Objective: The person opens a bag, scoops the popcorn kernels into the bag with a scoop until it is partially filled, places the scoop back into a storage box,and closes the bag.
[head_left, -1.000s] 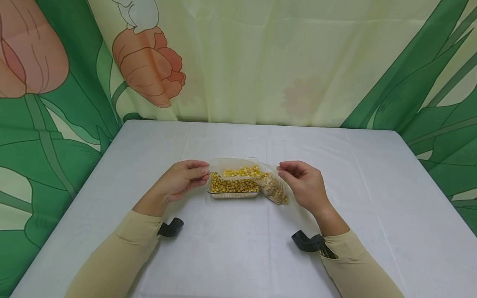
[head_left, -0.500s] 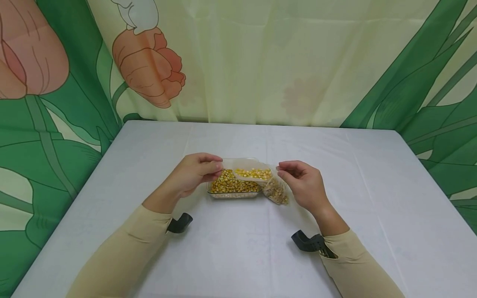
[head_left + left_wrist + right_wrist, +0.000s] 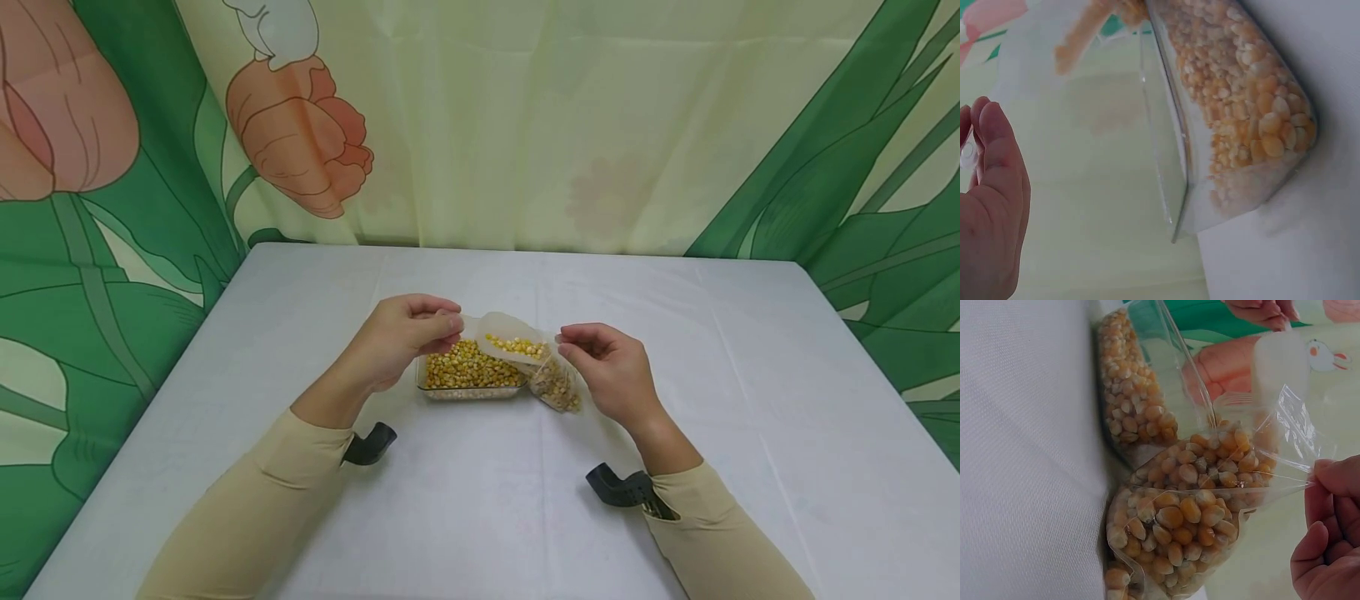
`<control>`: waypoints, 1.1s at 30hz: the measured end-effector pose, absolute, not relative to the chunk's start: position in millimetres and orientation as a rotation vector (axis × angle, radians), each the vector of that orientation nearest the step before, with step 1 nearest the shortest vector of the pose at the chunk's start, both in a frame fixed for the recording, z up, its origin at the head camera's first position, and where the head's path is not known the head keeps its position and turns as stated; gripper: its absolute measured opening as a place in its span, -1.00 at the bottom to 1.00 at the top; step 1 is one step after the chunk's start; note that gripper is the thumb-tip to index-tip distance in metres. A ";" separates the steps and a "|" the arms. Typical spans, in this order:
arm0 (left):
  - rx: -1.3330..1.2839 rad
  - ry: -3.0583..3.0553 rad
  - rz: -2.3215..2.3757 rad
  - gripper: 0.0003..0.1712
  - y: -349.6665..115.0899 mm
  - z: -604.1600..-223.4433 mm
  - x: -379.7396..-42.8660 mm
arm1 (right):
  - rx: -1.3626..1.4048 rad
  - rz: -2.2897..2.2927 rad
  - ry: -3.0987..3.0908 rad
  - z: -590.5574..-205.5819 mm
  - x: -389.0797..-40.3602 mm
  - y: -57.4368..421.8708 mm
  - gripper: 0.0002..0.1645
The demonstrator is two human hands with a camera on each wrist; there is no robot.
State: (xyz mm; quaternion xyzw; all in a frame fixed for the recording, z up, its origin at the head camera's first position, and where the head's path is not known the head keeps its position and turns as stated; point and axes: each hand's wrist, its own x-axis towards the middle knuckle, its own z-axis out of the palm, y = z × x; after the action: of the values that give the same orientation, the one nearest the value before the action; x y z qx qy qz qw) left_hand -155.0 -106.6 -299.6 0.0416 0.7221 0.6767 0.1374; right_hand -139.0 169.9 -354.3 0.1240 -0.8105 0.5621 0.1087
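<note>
My left hand (image 3: 408, 337) pinches the handle of a translucent white scoop (image 3: 497, 323) and holds it up over the right part of a glass container. Corn kernels lie in the scoop, which tilts toward the mouth of a clear plastic bag. That bag (image 3: 1179, 519), partly filled with corn, stands on the table against the container's right end. Between thumb and forefinger, my right hand (image 3: 1332, 531) pulls the bag's rim out to the right. Most of the rectangular container (image 3: 1175, 134) is filled with corn. In the head view my left fingers overlap its back left corner.
A white cloth covers the table (image 3: 480, 508). Behind it hangs a printed curtain (image 3: 480, 125) with flowers and leaves. Black wrist mounts (image 3: 617, 485) stick out inward from both sleeves.
My left hand has moved right and upward in view, carrying the scoop from over the container to the bag's mouth and tipping it. My right hand has stayed in place on the bag.
</note>
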 end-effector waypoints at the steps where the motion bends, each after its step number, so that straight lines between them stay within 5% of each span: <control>1: 0.121 2.093 1.959 -0.67 -105.8 -297.8 -154.4 | 0.366 1.653 -2.384 -354.2 -138.9 169.7 -0.80; 33: 0.126 2.107 2.017 -0.69 -111.1 -282.1 -151.0 | 0.387 1.651 -2.366 -354.5 -139.8 169.4 -0.80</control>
State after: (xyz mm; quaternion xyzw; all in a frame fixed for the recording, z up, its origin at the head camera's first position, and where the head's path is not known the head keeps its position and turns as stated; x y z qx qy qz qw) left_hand -151.0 -111.1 -282.1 0.0428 0.7173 0.6866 0.1108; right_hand -139.8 169.4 -354.5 0.1319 -0.8074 0.5634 0.1152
